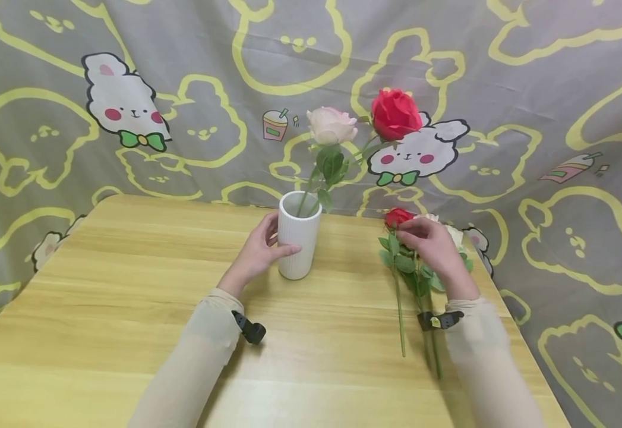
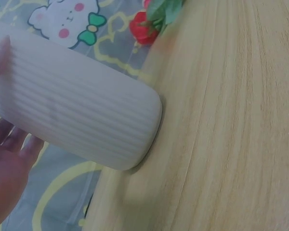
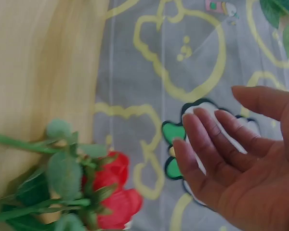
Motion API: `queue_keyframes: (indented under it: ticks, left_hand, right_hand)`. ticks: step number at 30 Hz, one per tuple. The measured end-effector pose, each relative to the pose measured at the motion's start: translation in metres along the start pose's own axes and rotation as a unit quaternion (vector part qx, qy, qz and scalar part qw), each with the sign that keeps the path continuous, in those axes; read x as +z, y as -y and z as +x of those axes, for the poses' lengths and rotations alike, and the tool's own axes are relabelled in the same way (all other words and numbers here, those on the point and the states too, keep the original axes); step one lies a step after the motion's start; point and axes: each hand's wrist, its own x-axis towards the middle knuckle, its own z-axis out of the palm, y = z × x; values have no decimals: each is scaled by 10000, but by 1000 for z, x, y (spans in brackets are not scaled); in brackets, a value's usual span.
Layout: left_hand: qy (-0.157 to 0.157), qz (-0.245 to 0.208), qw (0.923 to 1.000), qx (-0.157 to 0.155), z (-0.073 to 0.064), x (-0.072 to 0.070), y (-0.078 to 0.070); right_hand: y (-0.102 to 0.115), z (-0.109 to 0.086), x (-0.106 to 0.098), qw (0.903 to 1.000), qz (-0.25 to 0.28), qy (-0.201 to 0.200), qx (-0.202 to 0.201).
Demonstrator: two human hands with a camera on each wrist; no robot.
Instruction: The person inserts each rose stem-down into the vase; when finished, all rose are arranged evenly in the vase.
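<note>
A white ribbed vase (image 1: 298, 249) stands upright on the table. My left hand (image 1: 259, 249) grips its side, thumb across the front and fingers round the left; the left wrist view shows the same hold on the vase (image 2: 82, 96). From the vase rise a pale pink rose (image 1: 332, 125) and a red rose (image 1: 396, 115) leaning right. My right hand (image 1: 432, 244) hovers over the flowers lying at right, where a red rose (image 1: 398, 217) shows beside white blooms (image 1: 455, 235). In the right wrist view this hand (image 3: 241, 159) has loosely bent fingers and holds nothing; red blooms (image 3: 115, 207) lie below it.
Green stems (image 1: 399, 315) stretch toward the front of the wooden table (image 1: 129, 297). A grey curtain (image 1: 198, 35) with yellow bear outlines and white rabbits hangs close behind the table and along its sides. Both wrists wear black straps.
</note>
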Motion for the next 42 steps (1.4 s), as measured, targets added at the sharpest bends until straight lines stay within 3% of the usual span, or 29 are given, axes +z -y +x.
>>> queue_keyframes:
  ticks: [5, 8, 16, 23, 34, 42]
  left_hand:
    - [-5, -31, 10000, -4, -1, -1, -2]
    - [14, -81, 10000, 30, -1, -2, -2]
    - [16, -167, 9998, 55, 0, 0, -1]
    - [-26, -217, 9997, 71, 13, -3, 29]
    - [-78, -95, 9998, 180, 11, -3, 28]
    - [-111, -48, 9998, 187, 13, -3, 29]
  right_hand:
    - [-18, 0, -1, 9968, 446, 449, 483]
    - [-28, 0, 0, 9955, 452, 555, 623]
    - [-42, 3, 5, 9964, -98, 457, 703]
    - [-53, 8, 18, 9946, -249, 527, 855]
    - [-62, 18, 28, 9925, -747, 641, 728]
    - [-70, 31, 35, 9913, -404, 624, 1085]
